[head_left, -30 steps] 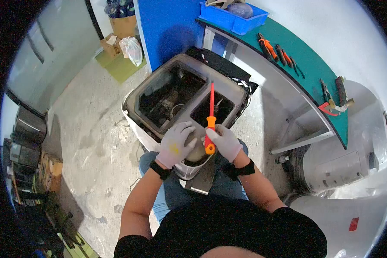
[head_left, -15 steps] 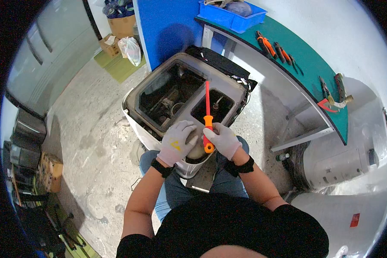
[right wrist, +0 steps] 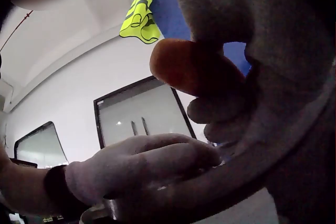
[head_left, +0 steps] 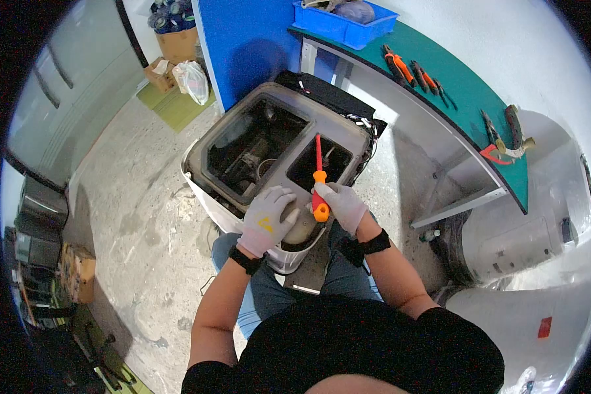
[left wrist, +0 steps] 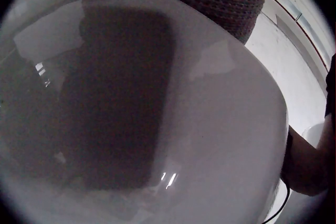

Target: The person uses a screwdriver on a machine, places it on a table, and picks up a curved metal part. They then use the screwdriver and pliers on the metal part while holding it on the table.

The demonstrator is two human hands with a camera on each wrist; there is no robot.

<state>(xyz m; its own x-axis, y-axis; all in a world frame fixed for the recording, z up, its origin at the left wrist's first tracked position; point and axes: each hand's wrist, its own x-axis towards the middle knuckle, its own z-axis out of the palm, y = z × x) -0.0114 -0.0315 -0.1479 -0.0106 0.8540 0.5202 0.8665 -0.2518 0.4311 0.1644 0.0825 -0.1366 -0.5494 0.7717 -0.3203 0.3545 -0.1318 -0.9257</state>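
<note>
In the head view, a screwdriver (head_left: 320, 178) with a red shaft and an orange-and-red handle is gripped by my right hand (head_left: 343, 207). Its shaft points away from me, overlapping the smaller opening of a white-sided appliance (head_left: 329, 125). My gloved left hand (head_left: 267, 220) rests on the appliance's near top, fingers loosely bent, with nothing held. The right wrist view shows the orange handle end (right wrist: 173, 66) sticking out of the right hand's grip, above the left hand (right wrist: 142, 166) on the rim. Glossy white siding (left wrist: 226, 119) fills most of the left wrist view.
Pliers (head_left: 398, 64) and other hand tools lie on the green-topped table (head_left: 466, 85) at right, with a blue bin (head_left: 348, 29) at its far end. Wrapped white units (head_left: 519, 243) stand at lower right. Cardboard boxes (head_left: 177, 44) and a plastic bag (head_left: 192, 82) are at the back left.
The screwdriver's handle end has moved away from me and its shaft looks shorter. The right hand has shifted slightly forward with it. My left hand stays on the appliance; the head view has shifted a little.
</note>
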